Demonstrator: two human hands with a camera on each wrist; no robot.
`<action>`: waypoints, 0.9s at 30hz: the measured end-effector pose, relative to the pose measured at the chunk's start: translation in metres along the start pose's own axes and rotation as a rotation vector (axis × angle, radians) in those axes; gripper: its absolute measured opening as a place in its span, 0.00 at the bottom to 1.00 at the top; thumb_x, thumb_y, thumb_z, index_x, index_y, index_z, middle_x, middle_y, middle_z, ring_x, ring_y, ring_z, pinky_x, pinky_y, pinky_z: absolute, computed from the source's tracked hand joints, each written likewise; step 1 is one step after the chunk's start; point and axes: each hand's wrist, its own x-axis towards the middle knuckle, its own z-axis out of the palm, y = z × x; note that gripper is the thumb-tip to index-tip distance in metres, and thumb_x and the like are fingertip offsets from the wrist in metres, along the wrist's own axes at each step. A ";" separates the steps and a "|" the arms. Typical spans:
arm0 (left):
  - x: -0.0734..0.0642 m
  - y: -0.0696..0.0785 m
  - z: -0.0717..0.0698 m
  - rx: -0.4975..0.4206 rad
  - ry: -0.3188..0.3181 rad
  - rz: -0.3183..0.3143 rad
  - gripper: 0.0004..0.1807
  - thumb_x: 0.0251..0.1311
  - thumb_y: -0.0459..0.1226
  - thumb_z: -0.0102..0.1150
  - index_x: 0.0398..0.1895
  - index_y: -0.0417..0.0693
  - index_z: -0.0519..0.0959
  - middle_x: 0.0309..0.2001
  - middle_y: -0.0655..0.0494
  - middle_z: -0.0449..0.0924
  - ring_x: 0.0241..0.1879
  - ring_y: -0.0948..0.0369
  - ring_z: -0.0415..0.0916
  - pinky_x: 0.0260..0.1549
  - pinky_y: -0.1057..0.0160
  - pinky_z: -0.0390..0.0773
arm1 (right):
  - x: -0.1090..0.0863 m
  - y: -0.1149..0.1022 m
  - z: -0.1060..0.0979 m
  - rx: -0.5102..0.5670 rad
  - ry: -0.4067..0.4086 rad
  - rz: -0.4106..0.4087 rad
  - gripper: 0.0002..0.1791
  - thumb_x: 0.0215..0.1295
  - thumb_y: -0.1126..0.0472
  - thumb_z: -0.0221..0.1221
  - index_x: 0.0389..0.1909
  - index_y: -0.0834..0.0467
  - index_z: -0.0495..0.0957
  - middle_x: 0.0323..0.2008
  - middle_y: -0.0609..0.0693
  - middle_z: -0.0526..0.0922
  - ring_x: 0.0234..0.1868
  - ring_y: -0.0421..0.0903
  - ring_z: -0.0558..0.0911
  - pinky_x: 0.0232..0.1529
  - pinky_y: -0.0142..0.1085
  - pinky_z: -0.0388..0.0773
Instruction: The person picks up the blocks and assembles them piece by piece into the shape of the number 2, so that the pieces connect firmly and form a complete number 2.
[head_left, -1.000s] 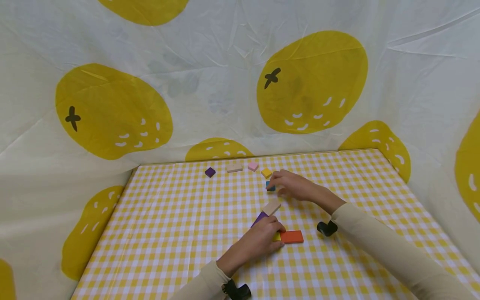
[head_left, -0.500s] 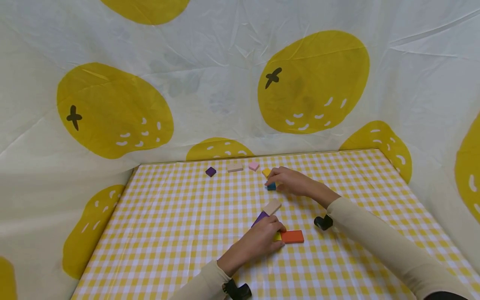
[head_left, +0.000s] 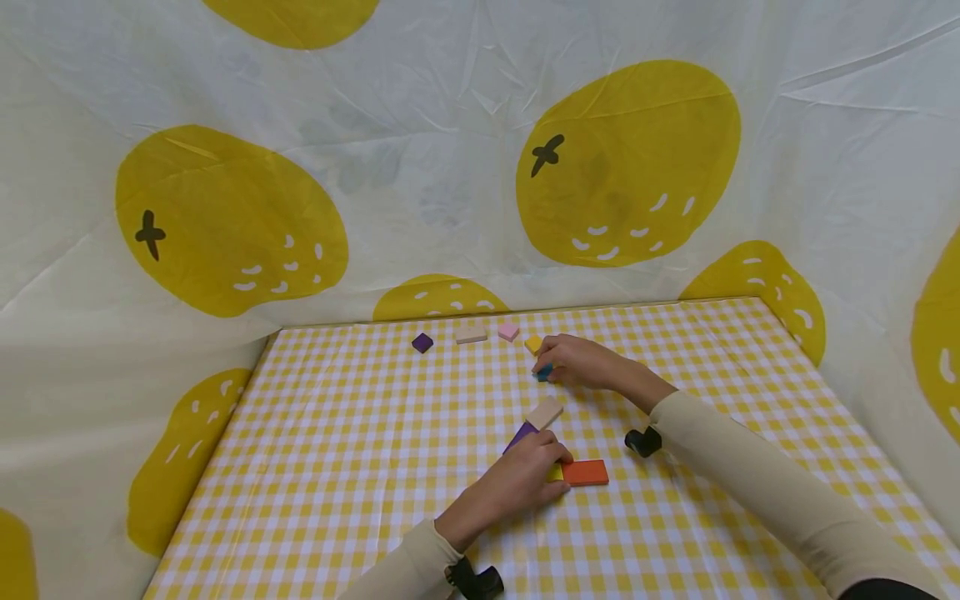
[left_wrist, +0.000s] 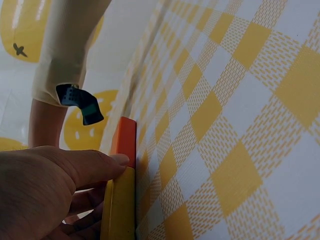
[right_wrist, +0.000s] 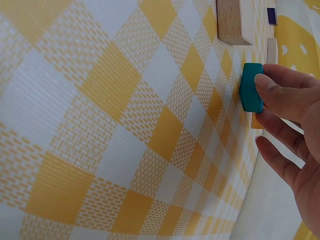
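My right hand (head_left: 581, 362) pinches a small blue block (right_wrist: 251, 87) between thumb and fingertips, low over the checked tablecloth. In the right wrist view the thumb lies on the block's near face, and the ring and little fingers are apart from it. My left hand (head_left: 525, 471) holds a flat yellow block (left_wrist: 119, 205), its thumb at the seam where that block meets an orange-red one (head_left: 587, 473). Most of the yellow block is under the hand in the head view. Beyond the left fingers, a purple block (head_left: 520, 436), partly hidden, meets a plain wooden block (head_left: 544, 412) at a slant.
Along the far side of the table lie a dark purple block (head_left: 422, 342), a plain wooden one (head_left: 471, 335), a pink one (head_left: 508, 332) and a golden-yellow one (head_left: 533, 343). A fruit-print curtain (head_left: 435, 192) hangs behind the table's back edge.
My right hand has come over the blue block and taken it between thumb and fingers; the block has turned slightly. The left hand stays where it was.
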 end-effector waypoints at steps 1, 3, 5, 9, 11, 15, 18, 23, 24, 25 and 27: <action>0.000 0.000 0.000 -0.002 0.000 -0.002 0.15 0.60 0.44 0.72 0.47 0.48 0.85 0.43 0.59 0.78 0.43 0.67 0.76 0.48 0.75 0.73 | -0.001 0.000 0.000 0.006 0.001 -0.001 0.12 0.61 0.69 0.69 0.46 0.60 0.88 0.47 0.55 0.82 0.50 0.53 0.81 0.49 0.44 0.81; 0.000 0.000 0.000 -0.005 -0.003 -0.005 0.15 0.61 0.44 0.72 0.47 0.48 0.85 0.43 0.59 0.78 0.43 0.67 0.76 0.48 0.75 0.73 | -0.002 -0.001 -0.001 0.024 -0.002 0.001 0.10 0.62 0.69 0.69 0.44 0.59 0.88 0.46 0.54 0.83 0.49 0.52 0.81 0.48 0.43 0.81; 0.000 0.001 0.000 -0.009 -0.007 -0.011 0.15 0.61 0.43 0.72 0.47 0.47 0.85 0.43 0.59 0.78 0.43 0.67 0.76 0.48 0.75 0.73 | -0.003 -0.001 -0.001 0.033 -0.012 0.014 0.10 0.62 0.68 0.68 0.44 0.58 0.89 0.45 0.54 0.82 0.48 0.51 0.82 0.47 0.42 0.81; 0.000 0.001 -0.001 -0.020 -0.016 -0.021 0.15 0.61 0.43 0.71 0.48 0.47 0.85 0.44 0.59 0.78 0.43 0.67 0.76 0.47 0.75 0.73 | -0.006 -0.003 -0.002 0.042 -0.039 0.057 0.11 0.63 0.66 0.68 0.46 0.56 0.89 0.46 0.51 0.82 0.46 0.49 0.82 0.45 0.40 0.81; 0.001 0.001 -0.001 -0.014 -0.016 -0.020 0.15 0.61 0.43 0.72 0.48 0.47 0.85 0.44 0.59 0.78 0.43 0.67 0.76 0.47 0.75 0.73 | -0.007 -0.003 -0.002 0.046 -0.050 0.069 0.12 0.63 0.65 0.68 0.47 0.56 0.88 0.45 0.51 0.82 0.46 0.49 0.82 0.45 0.39 0.81; 0.001 0.002 -0.001 0.004 -0.009 -0.012 0.15 0.61 0.44 0.72 0.47 0.47 0.85 0.43 0.59 0.79 0.43 0.67 0.76 0.47 0.75 0.73 | -0.009 -0.003 -0.003 0.061 -0.069 0.091 0.13 0.63 0.64 0.68 0.49 0.57 0.87 0.44 0.51 0.82 0.45 0.48 0.83 0.44 0.38 0.81; 0.001 0.002 -0.001 0.006 -0.007 -0.009 0.15 0.61 0.44 0.72 0.47 0.47 0.85 0.43 0.59 0.79 0.43 0.66 0.76 0.48 0.75 0.73 | -0.010 -0.002 -0.003 0.079 -0.084 0.113 0.12 0.64 0.63 0.68 0.48 0.56 0.87 0.43 0.50 0.82 0.42 0.45 0.82 0.42 0.37 0.80; 0.001 0.001 0.000 0.005 -0.007 -0.008 0.15 0.61 0.44 0.72 0.47 0.47 0.85 0.44 0.59 0.79 0.44 0.66 0.76 0.48 0.75 0.74 | -0.011 -0.001 -0.003 0.096 -0.102 0.137 0.10 0.65 0.61 0.67 0.47 0.54 0.88 0.42 0.48 0.82 0.40 0.41 0.80 0.40 0.35 0.79; 0.001 0.001 0.000 0.006 -0.007 -0.008 0.15 0.61 0.44 0.72 0.47 0.47 0.85 0.44 0.59 0.79 0.44 0.66 0.76 0.48 0.75 0.74 | -0.011 -0.001 -0.003 0.098 -0.106 0.143 0.10 0.66 0.61 0.67 0.47 0.53 0.88 0.42 0.48 0.82 0.39 0.41 0.80 0.40 0.35 0.79; 0.001 0.001 0.000 0.006 -0.006 -0.008 0.15 0.61 0.44 0.72 0.47 0.47 0.85 0.44 0.59 0.79 0.44 0.66 0.76 0.48 0.75 0.74 | -0.011 -0.001 -0.003 0.100 -0.110 0.151 0.10 0.66 0.61 0.67 0.46 0.53 0.88 0.42 0.47 0.82 0.39 0.40 0.80 0.39 0.35 0.79; 0.001 0.001 0.000 0.007 -0.006 -0.008 0.15 0.61 0.44 0.72 0.47 0.47 0.85 0.44 0.59 0.79 0.44 0.66 0.76 0.48 0.74 0.74 | -0.011 -0.001 -0.002 0.108 -0.119 0.162 0.09 0.66 0.60 0.67 0.46 0.52 0.89 0.42 0.46 0.82 0.39 0.39 0.80 0.39 0.34 0.79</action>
